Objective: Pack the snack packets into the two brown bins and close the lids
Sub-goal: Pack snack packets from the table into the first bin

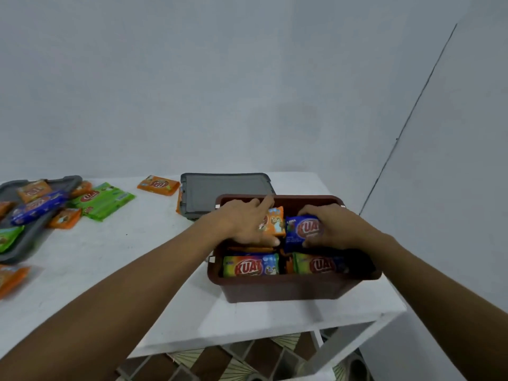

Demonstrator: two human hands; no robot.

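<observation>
I have both hands down in the brown bin [288, 291], which stands on the white counter [137, 270] near its right corner. My right grip [335, 226] is clenched round a blue packet [301, 229] and holds it upright, I think so that it can stand on edge in the back row and take less room. My left grip [244, 218] lies against an orange packet [276, 221] just beside it, index finger straight and thumb at the lower edge. I cannot tell if it pinches the packet or only steadies it to keep the gap from closing.

Two green packets [251, 266] already stand on edge along the front wall, so this bin looks near to full. Its grey lid [225, 193] lies flat behind the bin and touches it, within easy reach for closing. More loose packets [104, 200] wait at the far left, some on a second grey lid [68, 180]. The second bin I do not see.
</observation>
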